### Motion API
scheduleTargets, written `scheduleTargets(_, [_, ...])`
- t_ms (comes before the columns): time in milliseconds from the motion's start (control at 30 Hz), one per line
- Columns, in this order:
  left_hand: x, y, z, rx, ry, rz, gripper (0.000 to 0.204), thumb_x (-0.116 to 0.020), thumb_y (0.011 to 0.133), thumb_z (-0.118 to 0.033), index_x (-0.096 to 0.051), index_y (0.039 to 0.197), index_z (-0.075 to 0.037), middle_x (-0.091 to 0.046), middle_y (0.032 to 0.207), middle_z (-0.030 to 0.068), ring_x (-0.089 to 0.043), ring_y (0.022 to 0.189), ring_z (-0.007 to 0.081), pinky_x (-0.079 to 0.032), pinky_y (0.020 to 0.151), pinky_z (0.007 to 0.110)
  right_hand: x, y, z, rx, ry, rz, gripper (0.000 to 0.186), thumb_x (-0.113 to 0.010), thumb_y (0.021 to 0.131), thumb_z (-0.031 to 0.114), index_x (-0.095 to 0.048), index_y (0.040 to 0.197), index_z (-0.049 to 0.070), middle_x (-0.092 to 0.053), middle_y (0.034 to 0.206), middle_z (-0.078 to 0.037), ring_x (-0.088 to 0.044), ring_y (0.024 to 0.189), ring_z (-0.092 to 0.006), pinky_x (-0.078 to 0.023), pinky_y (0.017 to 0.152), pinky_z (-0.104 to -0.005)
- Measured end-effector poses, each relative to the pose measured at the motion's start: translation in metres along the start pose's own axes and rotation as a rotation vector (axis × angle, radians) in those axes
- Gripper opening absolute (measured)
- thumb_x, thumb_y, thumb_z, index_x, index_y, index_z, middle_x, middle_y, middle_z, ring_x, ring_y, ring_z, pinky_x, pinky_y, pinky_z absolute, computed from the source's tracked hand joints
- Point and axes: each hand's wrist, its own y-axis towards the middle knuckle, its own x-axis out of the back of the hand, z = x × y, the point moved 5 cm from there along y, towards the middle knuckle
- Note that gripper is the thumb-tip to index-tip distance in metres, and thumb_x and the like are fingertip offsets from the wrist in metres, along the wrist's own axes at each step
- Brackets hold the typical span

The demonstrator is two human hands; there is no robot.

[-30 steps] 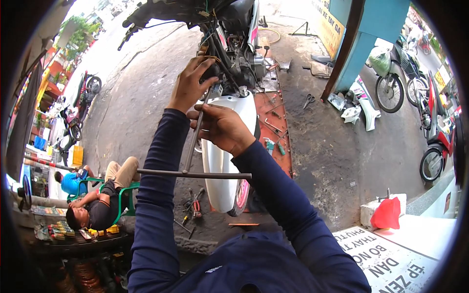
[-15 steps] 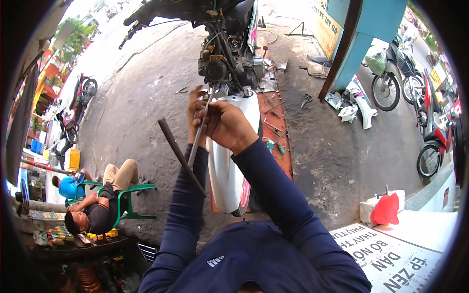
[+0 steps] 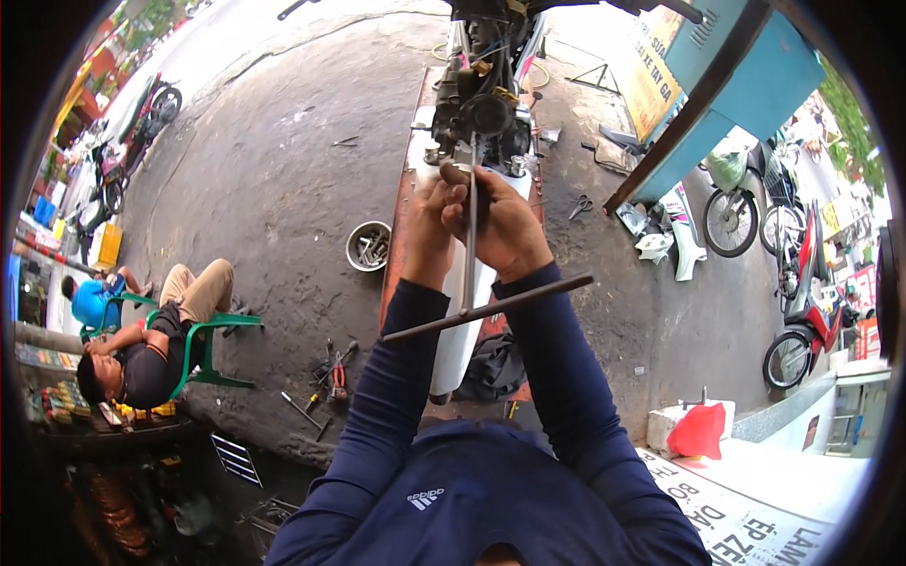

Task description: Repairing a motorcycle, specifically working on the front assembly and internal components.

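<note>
A long metal T-handle wrench (image 3: 471,250) runs from the front of a partly stripped motorbike (image 3: 486,118) toward me. Its crossbar lies over my forearms at the near end. My right hand (image 3: 510,226) is closed, with its fingers curled round the shaft. Close against it on the left, my left hand (image 3: 429,231) is also closed; its fingertips are partly hidden, so what they grip cannot be made out. The wrench's far end meets the bike just below a round dark part. Beneath my hands is the white front mudguard (image 3: 458,354).
A metal bowl of small parts (image 3: 369,247) stands left on the ground. Red-handled pliers (image 3: 339,377) and other tools lie nearer me. Scissors (image 3: 581,207) and white fairing pieces (image 3: 681,236) are to the right, by a blue post. A person sits in a green chair (image 3: 203,354).
My view has shifted, bringing the bowl and pliers into sight. The wrench's crossbar has turned from steeply slanted to nearly crosswise. Both hands stay close together at the shaft.
</note>
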Motion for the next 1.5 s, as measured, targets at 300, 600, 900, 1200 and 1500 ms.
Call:
scheduleTargets(300, [-0.031,0.010,0.003,0.917,-0.854,0.248,0.029,-0.052,0.098,-0.026,-0.061,0.105,0.001,-0.068,0.099,0.0128,-0.066,0.095,0.0249,-0.055,0.085,0.036,-0.007,-0.034,0.013,0.405,-0.918,-0.336,0.037,-0.042,0.103,0.035,-0.060,0.107,0.003,-0.067,0.075,-0.009,-0.064,0.061,-0.0172,-0.054,0.062,-0.0304])
scheduleTargets(600, [-0.016,0.002,0.036,0.901,-0.793,0.094,0.037,-0.063,0.091,-0.038,-0.056,0.103,-0.004,-0.062,0.091,0.0073,-0.065,0.087,0.0257,-0.054,0.082,0.038,-0.035,-0.058,-0.054,1.683,-1.562,-0.435,0.014,-0.062,0.090,0.003,-0.062,0.103,-0.002,-0.068,0.096,-0.019,-0.067,0.094,-0.0276,-0.054,0.077,-0.0338])
scheduleTargets(900, [-0.023,0.030,0.074,0.935,-1.274,0.014,0.043,-0.042,0.101,-0.033,-0.047,0.123,0.004,-0.056,0.119,0.0249,-0.056,0.113,0.0373,-0.044,0.103,0.050,-0.035,-0.040,-0.071,1.930,-1.283,-0.651,0.020,-0.059,0.095,0.009,-0.057,0.110,-0.003,-0.064,0.109,-0.021,-0.067,0.078,-0.0244,-0.057,0.069,-0.0339])
scheduleTargets(1200, [-0.021,0.036,0.073,0.889,-1.363,0.203,0.037,-0.050,0.096,-0.025,-0.050,0.122,0.001,-0.056,0.122,0.0244,-0.051,0.121,0.0380,-0.038,0.107,0.053,-0.036,-0.033,-0.078,2.046,-1.218,-0.750,0.015,-0.060,0.090,-0.001,-0.058,0.104,-0.006,-0.066,0.102,-0.025,-0.069,0.076,-0.0278,-0.061,0.067,-0.0351])
scheduleTargets(1500, [-0.008,0.045,0.084,1.055,-1.402,0.222,0.029,-0.055,0.091,-0.009,-0.056,0.120,-0.011,-0.062,0.119,0.0056,-0.056,0.114,0.0270,-0.034,0.108,0.053,-0.042,-0.022,-0.083,2.145,-1.137,-0.956,0.020,-0.057,0.095,0.008,-0.054,0.113,-0.001,-0.061,0.111,-0.023,-0.067,0.088,-0.0253,-0.059,0.069,-0.0333])
